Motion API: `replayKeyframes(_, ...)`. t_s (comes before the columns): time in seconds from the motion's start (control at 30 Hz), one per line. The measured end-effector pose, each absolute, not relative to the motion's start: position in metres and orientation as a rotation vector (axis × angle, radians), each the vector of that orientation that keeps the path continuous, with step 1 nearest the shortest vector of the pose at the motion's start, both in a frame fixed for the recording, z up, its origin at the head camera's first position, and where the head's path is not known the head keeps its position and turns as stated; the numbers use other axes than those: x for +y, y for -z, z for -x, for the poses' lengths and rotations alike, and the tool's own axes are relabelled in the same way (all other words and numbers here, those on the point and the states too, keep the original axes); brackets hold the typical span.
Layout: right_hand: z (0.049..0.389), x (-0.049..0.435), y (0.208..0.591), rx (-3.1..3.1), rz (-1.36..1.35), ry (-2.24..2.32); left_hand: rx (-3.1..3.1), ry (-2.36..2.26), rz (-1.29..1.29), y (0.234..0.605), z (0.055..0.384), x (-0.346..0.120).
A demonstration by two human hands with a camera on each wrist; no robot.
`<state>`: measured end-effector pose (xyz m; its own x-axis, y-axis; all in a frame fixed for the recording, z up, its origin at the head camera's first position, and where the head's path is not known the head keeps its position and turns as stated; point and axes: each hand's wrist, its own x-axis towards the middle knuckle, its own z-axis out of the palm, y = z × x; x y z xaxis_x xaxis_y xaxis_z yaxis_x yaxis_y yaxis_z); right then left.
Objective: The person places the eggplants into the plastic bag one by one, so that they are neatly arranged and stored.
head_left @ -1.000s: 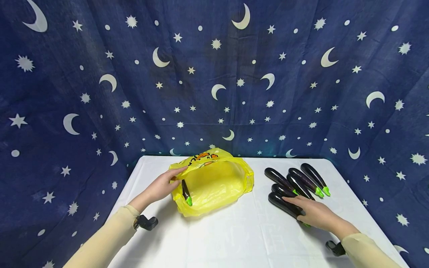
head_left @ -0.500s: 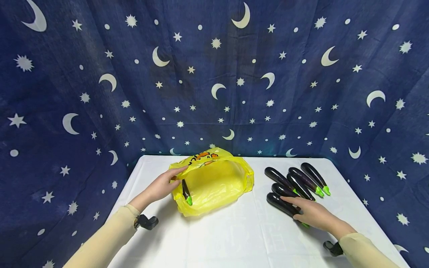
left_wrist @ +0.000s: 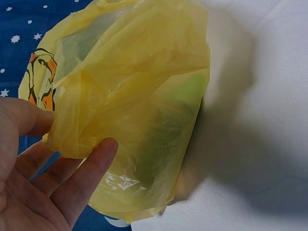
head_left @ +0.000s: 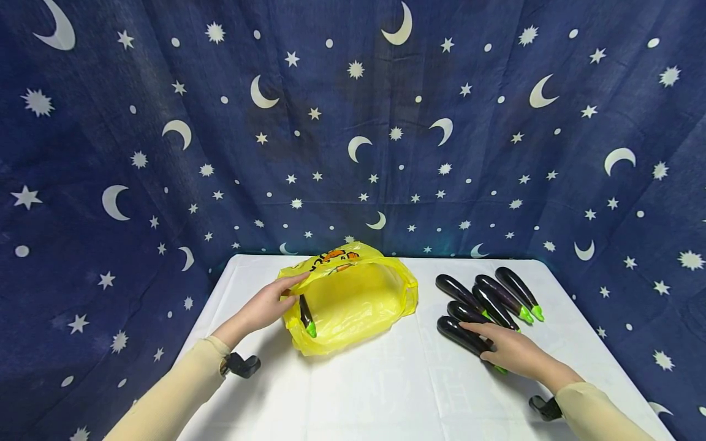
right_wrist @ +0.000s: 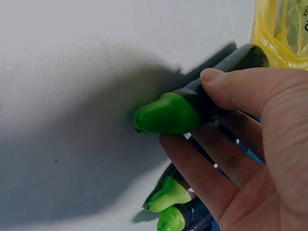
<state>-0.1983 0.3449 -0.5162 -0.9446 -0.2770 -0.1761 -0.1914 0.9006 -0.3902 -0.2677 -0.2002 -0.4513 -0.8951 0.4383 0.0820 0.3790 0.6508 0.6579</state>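
My left hand (head_left: 265, 306) pinches the left rim of a yellow plastic bag (head_left: 353, 306), whose mouth gapes towards me. In the left wrist view, a gathered fold of the bag (left_wrist: 72, 120) sits between thumb and fingers. Inside, at its left side, lies one dark eggplant (head_left: 306, 313) with a green cap. On the right, my right hand (head_left: 515, 350) grips the nearest eggplant (head_left: 459, 332). The right wrist view has the thumb on top of that eggplant (right_wrist: 168, 115) near its green cap, with fingers beneath. Part of its body is hidden by the hand.
Several more eggplants (head_left: 493, 306) lie grouped just behind the right hand, near the right side of the white table (head_left: 380, 392). A dark blue cloth (head_left: 353, 202) with moons and stars hangs behind the table.
My right hand and the eggplant it holds have shifted slightly to the left, by a small amount. The left hand and the bag stay where they were.
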Motion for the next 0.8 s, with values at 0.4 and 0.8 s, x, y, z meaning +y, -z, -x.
replayKeyframes(0.4, 0.1983, 0.3454, 0.5151, 2.821, 0.337, 0.576, 2.776, -1.081, -0.684, 0.4518, 0.2681, -0.2000)
replayKeyframes(0.8, 0.1995, 0.3471, 0.5190, 2.822, 0.332, 0.580, 2.764, -1.101, -0.683, 0.4537, 0.2678, -0.1979)
